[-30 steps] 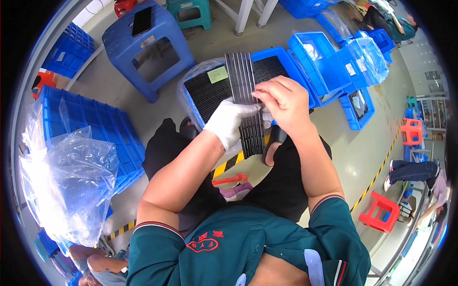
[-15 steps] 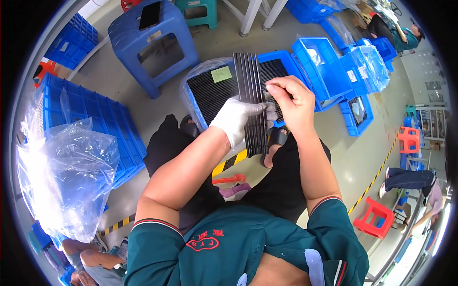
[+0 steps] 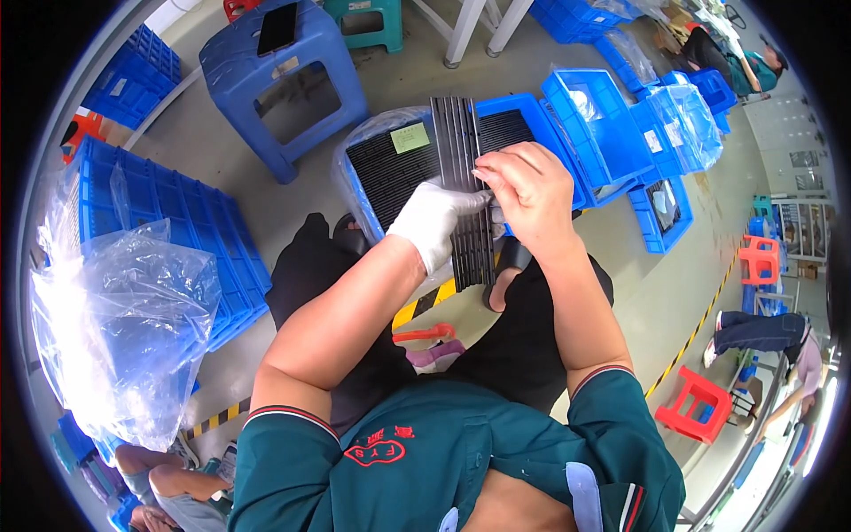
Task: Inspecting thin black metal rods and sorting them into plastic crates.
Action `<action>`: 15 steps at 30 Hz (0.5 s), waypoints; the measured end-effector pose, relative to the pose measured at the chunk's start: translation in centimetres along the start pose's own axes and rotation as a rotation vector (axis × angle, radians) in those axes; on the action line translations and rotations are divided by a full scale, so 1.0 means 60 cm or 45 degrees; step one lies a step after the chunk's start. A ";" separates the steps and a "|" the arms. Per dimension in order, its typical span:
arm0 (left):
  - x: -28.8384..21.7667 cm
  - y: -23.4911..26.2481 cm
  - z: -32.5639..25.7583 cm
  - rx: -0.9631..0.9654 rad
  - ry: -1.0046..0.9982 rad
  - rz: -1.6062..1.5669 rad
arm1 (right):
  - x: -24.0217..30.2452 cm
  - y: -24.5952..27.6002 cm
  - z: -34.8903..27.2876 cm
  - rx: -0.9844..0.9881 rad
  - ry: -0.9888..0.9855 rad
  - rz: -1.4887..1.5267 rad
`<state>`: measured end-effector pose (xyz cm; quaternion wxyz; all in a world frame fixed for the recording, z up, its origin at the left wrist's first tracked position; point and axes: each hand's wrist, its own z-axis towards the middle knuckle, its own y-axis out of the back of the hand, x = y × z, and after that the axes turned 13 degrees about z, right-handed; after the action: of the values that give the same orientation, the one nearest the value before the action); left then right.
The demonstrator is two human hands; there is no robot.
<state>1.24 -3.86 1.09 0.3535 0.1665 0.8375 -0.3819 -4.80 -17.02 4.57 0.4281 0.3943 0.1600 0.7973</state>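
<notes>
A bundle of long black strips (image 3: 458,142) is held lengthwise over a blue crate in front of me. My left hand (image 3: 430,222), in a white glove with grey fingertips, is closed round the bundle's middle. My bare right hand (image 3: 529,193) is at the bundle's right edge, thumb and forefinger pinched together; whatever sits between them is too small to make out. Beneath, the blue crate (image 3: 557,133) is lined with clear plastic and filled with more black strips (image 3: 387,182). A yellow-green paper note (image 3: 409,137) lies on them.
A blue stool (image 3: 297,66) with a dark phone (image 3: 278,28) on it stands far left. Stacked blue crates (image 3: 173,230) under plastic film (image 3: 133,319) fill the left. More blue bins (image 3: 596,120) stand right, beyond which are red stools (image 3: 694,406). Other people sit or bend nearby.
My right hand has moved slightly left, its pinched fingertips now against the strips' edge. The bundle has shifted and turned slightly in my left hand's grip.
</notes>
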 end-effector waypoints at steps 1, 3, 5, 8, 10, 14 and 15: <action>0.002 0.000 0.002 0.015 -0.012 0.010 | -0.003 0.001 -0.001 -0.002 -0.002 -0.003; 0.003 -0.001 0.004 0.032 -0.024 0.022 | -0.013 0.003 -0.004 0.091 -0.031 -0.025; 0.002 -0.003 0.004 0.008 -0.030 0.030 | -0.010 0.000 -0.006 0.045 -0.030 -0.027; -0.010 -0.013 -0.004 0.009 0.018 -0.026 | -0.005 -0.001 -0.003 -0.151 -0.038 0.089; -0.013 -0.011 -0.005 0.025 0.031 -0.037 | 0.003 0.006 -0.001 -0.202 -0.216 0.270; -0.018 -0.015 -0.006 0.065 0.079 -0.014 | -0.013 -0.001 -0.008 -0.201 -0.455 0.476; -0.019 -0.015 -0.007 0.055 0.071 -0.035 | -0.014 -0.002 -0.007 -0.192 -0.476 0.481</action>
<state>1.33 -4.16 2.56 0.3212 0.1731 0.8408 -0.4000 -4.79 -17.60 3.80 0.3220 0.5244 -0.0577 0.7861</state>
